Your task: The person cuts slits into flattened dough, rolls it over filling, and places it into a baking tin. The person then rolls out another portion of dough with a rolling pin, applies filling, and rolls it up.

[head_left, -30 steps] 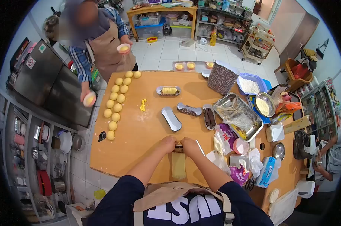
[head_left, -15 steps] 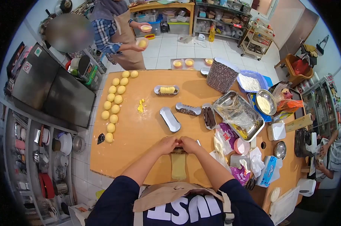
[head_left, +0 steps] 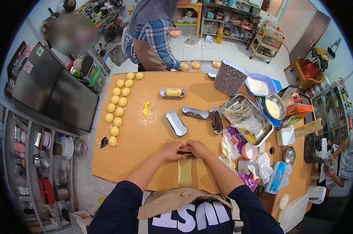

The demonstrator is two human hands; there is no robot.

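Observation:
A flat strip of pale dough [head_left: 184, 173] lies lengthwise in front of me on the table. My left hand [head_left: 172, 150] and my right hand [head_left: 197, 149] meet at its far end, fingers curled and pinching the dough edge there. A dark brown stick [head_left: 186, 155], like the chocolate sticks nearby, lies across the dough between my hands, partly hidden by the fingers. Beyond them rests a white-lined paper loaf case [head_left: 176, 123]. Another patterned case [head_left: 194, 113] lies beside it, and a third holds dark chocolate sticks [head_left: 216, 121].
Several round dough balls [head_left: 116, 122] line the left side. A ridged dough roll [head_left: 173, 93] sits in a paper case at the back. To the right are a metal tray [head_left: 248, 119], a flour basin [head_left: 258, 85] and a tissue pack [head_left: 277, 177]. A co-worker [head_left: 151, 39] bends behind the table.
My hands have parted slightly at the dough's far end, showing more of the dark stick. The co-worker has moved right and bent toward the small cups, lowering one hand there.

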